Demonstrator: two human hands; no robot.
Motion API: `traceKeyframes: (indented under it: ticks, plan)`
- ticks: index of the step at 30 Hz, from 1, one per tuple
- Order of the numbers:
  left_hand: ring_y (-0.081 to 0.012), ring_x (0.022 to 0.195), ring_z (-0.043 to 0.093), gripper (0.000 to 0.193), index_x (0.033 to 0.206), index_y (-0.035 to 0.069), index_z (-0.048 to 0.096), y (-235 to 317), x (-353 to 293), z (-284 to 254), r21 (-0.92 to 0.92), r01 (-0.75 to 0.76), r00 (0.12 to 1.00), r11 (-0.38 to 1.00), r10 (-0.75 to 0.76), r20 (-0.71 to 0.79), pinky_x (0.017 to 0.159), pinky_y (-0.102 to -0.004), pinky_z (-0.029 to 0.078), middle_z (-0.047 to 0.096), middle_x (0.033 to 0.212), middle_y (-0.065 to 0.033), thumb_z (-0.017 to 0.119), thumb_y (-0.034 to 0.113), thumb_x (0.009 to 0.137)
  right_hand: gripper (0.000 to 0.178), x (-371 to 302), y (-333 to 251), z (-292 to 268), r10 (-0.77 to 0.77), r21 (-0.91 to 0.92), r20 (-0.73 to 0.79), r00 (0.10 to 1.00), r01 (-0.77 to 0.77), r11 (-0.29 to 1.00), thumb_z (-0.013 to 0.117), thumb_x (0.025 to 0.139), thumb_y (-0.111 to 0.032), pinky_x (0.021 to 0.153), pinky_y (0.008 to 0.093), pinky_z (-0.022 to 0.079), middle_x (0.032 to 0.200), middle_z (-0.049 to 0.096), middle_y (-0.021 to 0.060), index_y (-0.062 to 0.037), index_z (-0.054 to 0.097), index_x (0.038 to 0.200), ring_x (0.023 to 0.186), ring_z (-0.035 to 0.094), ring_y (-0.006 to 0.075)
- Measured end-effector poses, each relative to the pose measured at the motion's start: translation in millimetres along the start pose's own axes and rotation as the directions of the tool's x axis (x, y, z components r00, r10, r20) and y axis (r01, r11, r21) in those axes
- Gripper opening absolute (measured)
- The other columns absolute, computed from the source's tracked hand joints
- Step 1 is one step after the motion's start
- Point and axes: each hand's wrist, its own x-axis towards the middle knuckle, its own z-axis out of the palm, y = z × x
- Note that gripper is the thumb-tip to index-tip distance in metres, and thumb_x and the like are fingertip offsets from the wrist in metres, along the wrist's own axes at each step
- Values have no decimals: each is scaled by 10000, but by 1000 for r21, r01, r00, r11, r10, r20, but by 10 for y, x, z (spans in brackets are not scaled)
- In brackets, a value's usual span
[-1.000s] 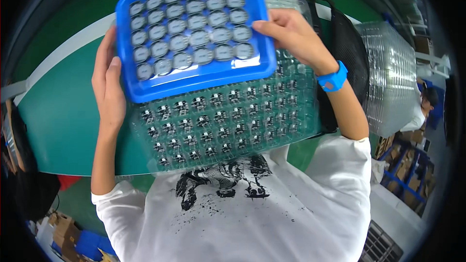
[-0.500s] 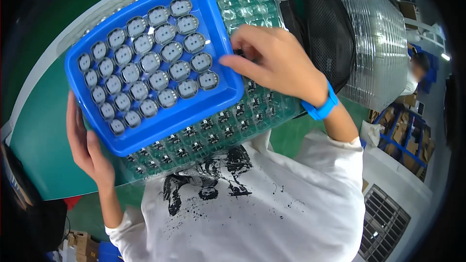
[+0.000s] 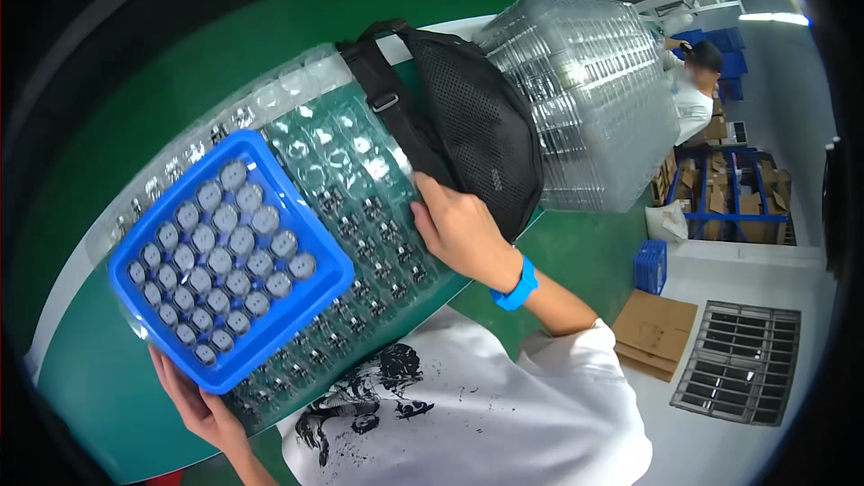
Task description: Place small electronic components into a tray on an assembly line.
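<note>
A blue rectangular plastic tray [image 3: 283,322] of round grey discs [image 3: 220,259] sits toward nine o'clock over a clear moulded plastic tray [image 3: 335,137]. The left hand [image 3: 200,409], half-open, meets its six-o'clock corner, grip unclear; the right hand [image 3: 461,232], loosely curled, is at the clear tray's three-o'clock edge, hold indiscernible.

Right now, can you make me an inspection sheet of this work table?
Surface: green table with a pale far edge.
Job's things: blue tray of round grey parts, covering part of a clear tray with small dark parts.
Clutter: black bag beside stacked clear trays.
Hands: left hand at the blue tray's lower edge; right hand by the clear tray's right edge; grips unclear.
Cables: nothing seen.
Surroundings: blue shelving with boxes, a person in white, flat cardboard.
</note>
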Motion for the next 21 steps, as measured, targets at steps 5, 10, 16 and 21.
traceKeyframes:
  ticks: [5,10,16,21]
  plan:
    - [-299,1406,317,467,1418,-54,377,-3,35,73,-114,-12,1000,993,12,6,1145,-413,269,247,1552,-195,445,21,963,281,-34,149,11,-160,-21,-123,979,158,987,607,861,-78,600,492,487,734,609,262,38,534,1105,682,611,436]
    - [-302,1406,319,479,1395,-26,424,-72,106,143,-170,-36,999,985,38,7,1152,-412,252,271,1538,-201,458,-17,918,276,1,283,104,-221,-94,-193,956,206,974,641,851,-101,584,452,490,741,615,215,20,568,1089,645,614,381]
    - [-338,1143,501,325,1152,5,594,398,-95,82,371,-374,923,850,380,61,980,-436,387,536,1224,-177,566,-13,828,188,-447,76,-346,-449,-69,78,890,454,888,725,753,-110,593,369,502,799,580,96,-37,658,912,694,610,283]
    - [-323,873,516,253,985,3,636,826,-301,128,367,-532,820,763,357,447,807,-437,408,568,913,-130,645,-15,732,161,-516,52,-184,-536,-99,270,800,577,811,713,731,-138,574,367,489,770,518,69,-33,615,806,696,584,245]
